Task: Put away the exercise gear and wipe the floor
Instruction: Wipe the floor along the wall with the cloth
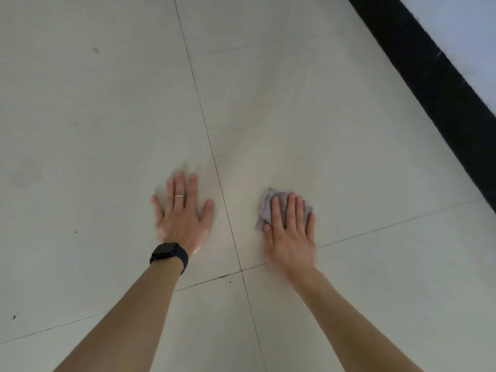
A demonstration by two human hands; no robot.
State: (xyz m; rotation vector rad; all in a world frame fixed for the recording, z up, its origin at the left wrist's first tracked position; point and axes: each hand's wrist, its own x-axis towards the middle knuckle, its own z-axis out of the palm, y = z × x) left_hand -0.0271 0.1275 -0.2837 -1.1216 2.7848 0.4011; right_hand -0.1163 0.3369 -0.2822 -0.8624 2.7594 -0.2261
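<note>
Pale tiled floor (107,130), black skirting (429,76) top-R, R hand (291,232) flat on cloth (265,208).

Black skirting strip (429,84) slanting across the upper right corner, pale bluish-white wall (467,30) just beyond it. Black smartwatch (165,252) with dark band, left of centre and low; thin pale ring (179,196) a little above it

No text, label, brand, number or sign can be read anywhere. The black smartwatch (164,252) on the left wrist shows only a dark face. The crumpled grey cloth (267,205) to its right and the pale tiled floor (107,130) have plain, unmarked surfaces.
</note>
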